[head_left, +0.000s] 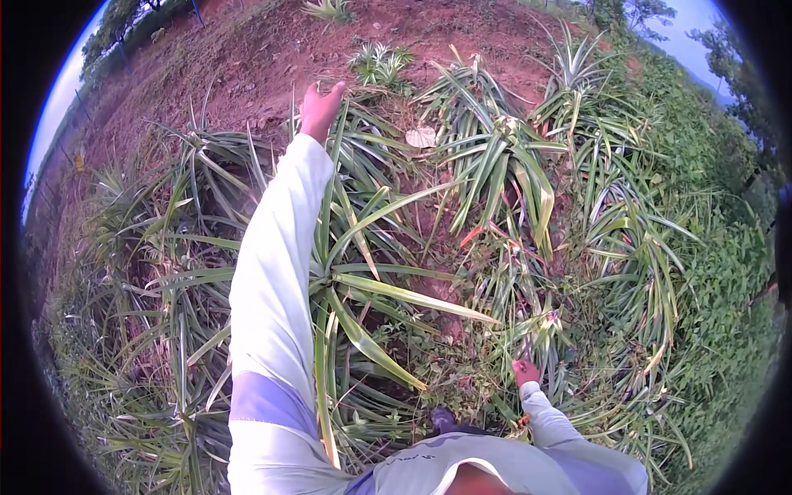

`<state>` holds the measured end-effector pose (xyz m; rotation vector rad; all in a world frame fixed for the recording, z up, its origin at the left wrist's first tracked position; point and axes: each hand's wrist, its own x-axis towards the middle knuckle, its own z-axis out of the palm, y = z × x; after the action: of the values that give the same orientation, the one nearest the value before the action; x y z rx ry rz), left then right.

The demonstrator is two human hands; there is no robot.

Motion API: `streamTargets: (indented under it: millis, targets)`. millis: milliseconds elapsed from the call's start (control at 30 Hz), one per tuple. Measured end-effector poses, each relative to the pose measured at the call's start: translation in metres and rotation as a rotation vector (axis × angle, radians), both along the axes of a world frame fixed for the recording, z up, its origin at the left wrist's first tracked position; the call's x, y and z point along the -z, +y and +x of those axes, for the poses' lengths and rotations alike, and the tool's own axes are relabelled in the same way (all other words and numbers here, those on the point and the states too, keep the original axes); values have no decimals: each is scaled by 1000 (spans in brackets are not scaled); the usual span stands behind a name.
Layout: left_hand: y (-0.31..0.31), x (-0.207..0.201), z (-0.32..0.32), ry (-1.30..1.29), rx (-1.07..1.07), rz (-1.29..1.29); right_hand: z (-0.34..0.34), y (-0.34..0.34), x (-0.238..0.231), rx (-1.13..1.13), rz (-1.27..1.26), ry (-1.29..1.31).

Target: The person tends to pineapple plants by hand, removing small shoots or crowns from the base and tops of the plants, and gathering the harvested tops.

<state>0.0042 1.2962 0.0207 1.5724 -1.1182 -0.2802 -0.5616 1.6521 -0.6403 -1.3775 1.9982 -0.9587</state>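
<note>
My left arm, in a white and lavender sleeve, stretches far ahead over the pineapple plants. At its end my left hand (320, 110) is raised, thumb and fingers apart, with nothing seen in it. A large long-leaved pineapple plant (328, 272) spreads beneath that arm. Close to my body on the right, my right hand (525, 373) is closed, its fingers curled beside a small pineapple plant (538, 328). Whatever lies inside the right fingers is too small to tell. The tip of a dark shoe (443, 418) shows below my chest.
More pineapple plants (503, 148) stand ahead in rough rows, some with yellowed or reddish leaves. Bare red soil (247, 58) slopes up at the far left. Dense green vines (709, 223) cover the right side. A pale flat piece (421, 137) lies between plants.
</note>
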Motion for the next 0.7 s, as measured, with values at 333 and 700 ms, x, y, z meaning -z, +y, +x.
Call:
streamTargets:
  millis: [333, 700]
  targets:
    - [332, 244, -30, 178, 341, 135, 92, 6, -13, -396, 440, -50]
    - [630, 301, -94, 469, 122, 95, 244, 14, -63, -819, 825, -73]
